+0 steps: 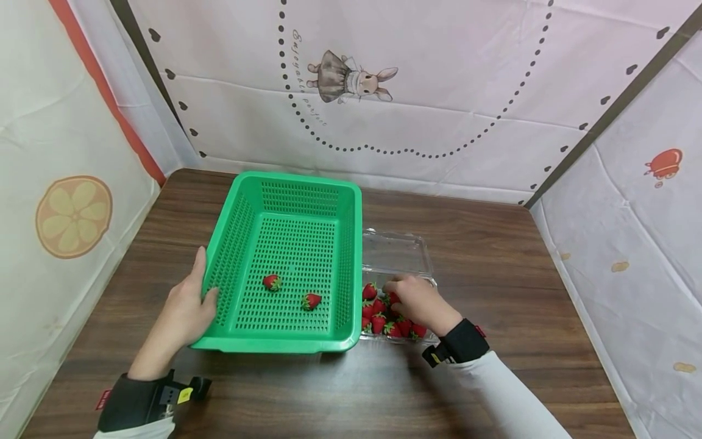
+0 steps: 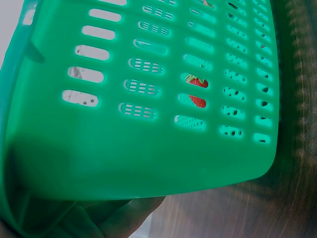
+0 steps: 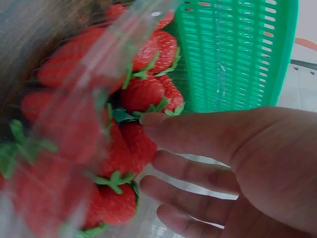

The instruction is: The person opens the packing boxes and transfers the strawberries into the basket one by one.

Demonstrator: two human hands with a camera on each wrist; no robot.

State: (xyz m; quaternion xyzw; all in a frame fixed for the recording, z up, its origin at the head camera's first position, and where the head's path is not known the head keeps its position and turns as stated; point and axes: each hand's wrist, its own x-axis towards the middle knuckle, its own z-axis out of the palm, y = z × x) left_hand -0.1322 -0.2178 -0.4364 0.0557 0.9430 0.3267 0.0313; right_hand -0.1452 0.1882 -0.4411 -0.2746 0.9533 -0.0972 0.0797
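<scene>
My left hand [image 1: 183, 311] grips the near-left corner of the green basket [image 1: 247, 201], two strawberries [image 1: 272, 282] just right of it; my right hand [image 1: 419, 302], fingers loosely bent, covers berries in the clear punnet [image 1: 397, 250], pinch unclear; wall script unreadable.

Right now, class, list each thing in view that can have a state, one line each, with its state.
green basket: upright on the table, two strawberries inside.
two strawberries: lying apart on the basket floor.
clear punnet: lid open, strawberries inside.
left hand: grips the basket's near-left rim.
right hand: fingers reaching among the punnet's strawberries; grip unclear.
</scene>
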